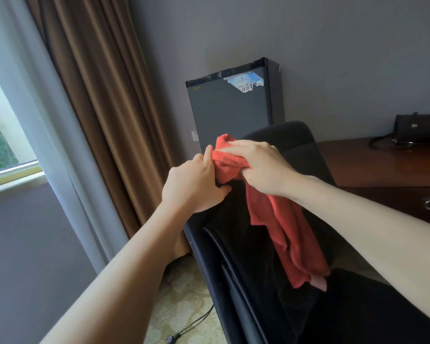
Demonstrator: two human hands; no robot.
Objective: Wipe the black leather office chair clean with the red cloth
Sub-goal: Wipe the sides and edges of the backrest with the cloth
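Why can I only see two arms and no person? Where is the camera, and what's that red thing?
The camera sits on the person's head, looking forward and down, so you see only their arms. The right hand grips a bunched red cloth against the top of the black chair; the rest hangs down. The left hand holds the chair's edge beside it. Behind stand a small grey fridge and a brown curtain. A dark bag lies on the wooden desk.
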